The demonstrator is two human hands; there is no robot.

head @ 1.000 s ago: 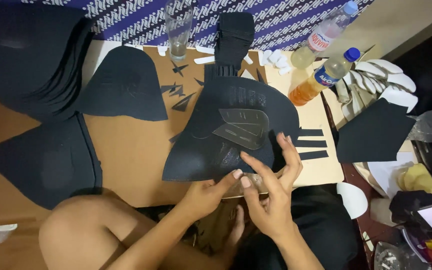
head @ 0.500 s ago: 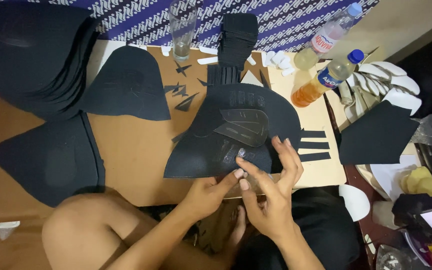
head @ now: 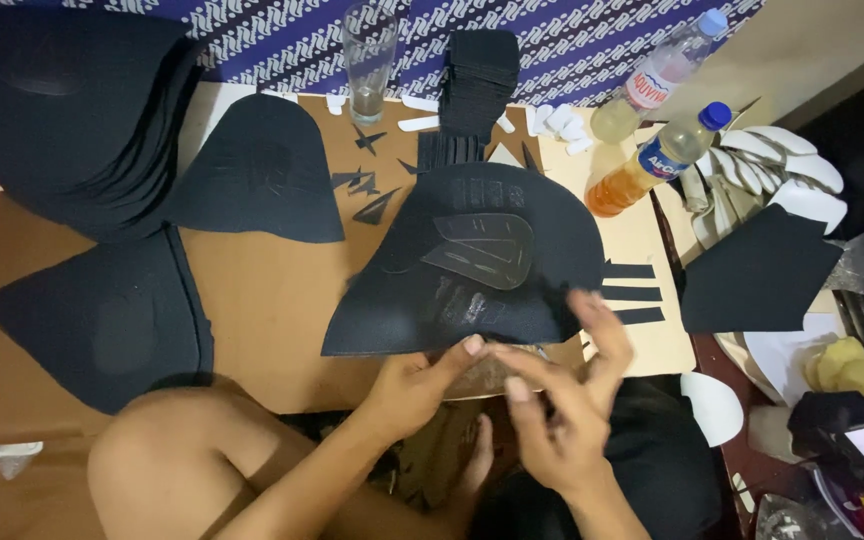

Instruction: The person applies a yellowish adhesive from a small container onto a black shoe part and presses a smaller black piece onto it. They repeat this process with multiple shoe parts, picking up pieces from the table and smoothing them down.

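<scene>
Foam panel [head: 472, 265], black and dome-shaped, lies flat on the brown surface [head: 272, 300] with both hands at its lower edge.

Left hand [head: 417, 385] has its grip pressed together, thumb and fingertips pinching that lower edge of the panel; right hand [head: 562, 415] sits just beside it with fingers loosely spread, forefinger reaching toward the same edge. Thin black strips [head: 632, 293] lie just right of the panel. Farther out sit a tall stack of black foam pieces [head: 57, 110], an empty glass [head: 369, 55] and two plastic bottles [head: 652, 155].
</scene>
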